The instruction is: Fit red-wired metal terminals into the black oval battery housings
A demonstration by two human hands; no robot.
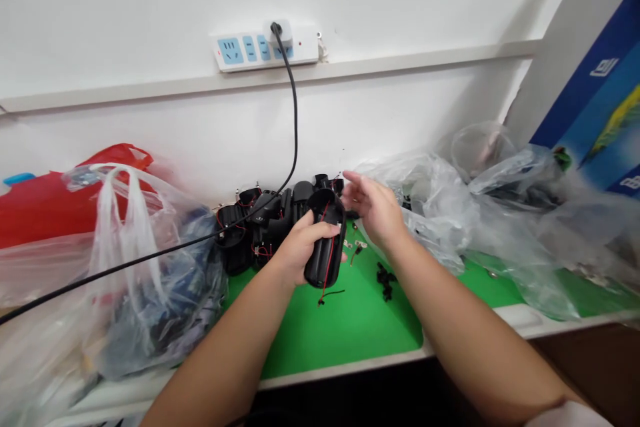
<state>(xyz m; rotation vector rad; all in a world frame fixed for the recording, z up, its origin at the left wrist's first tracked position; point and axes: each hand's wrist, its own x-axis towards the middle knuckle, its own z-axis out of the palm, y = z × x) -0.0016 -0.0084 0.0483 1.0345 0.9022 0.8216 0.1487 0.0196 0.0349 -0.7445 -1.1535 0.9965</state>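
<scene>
My left hand (pixel 305 243) grips a black plastic housing (pixel 320 263) above the green work surface, thumb laid across its hollow inside. A red wire runs lengthwise through this housing, and its end hangs below with a small black part. To the right, my right hand (pixel 373 207) is raised beside the upper end of the housing with its fingers extended, holding nothing I can see. Behind my left hand lies a pile of similar black housings (pixel 270 213) with red wires. Small black parts (pixel 385 280) and a few metal pieces (pixel 357 245) lie on the green surface.
Clear plastic bags crowd the right (pixel 440 213), and a bag with dark contents (pixel 170 300) stands left, near red plastic (pixel 50 207). A black cable (pixel 295 107) drops from the wall power strip (pixel 245 50) and crosses left. A blue box (pixel 600 80) stands far right.
</scene>
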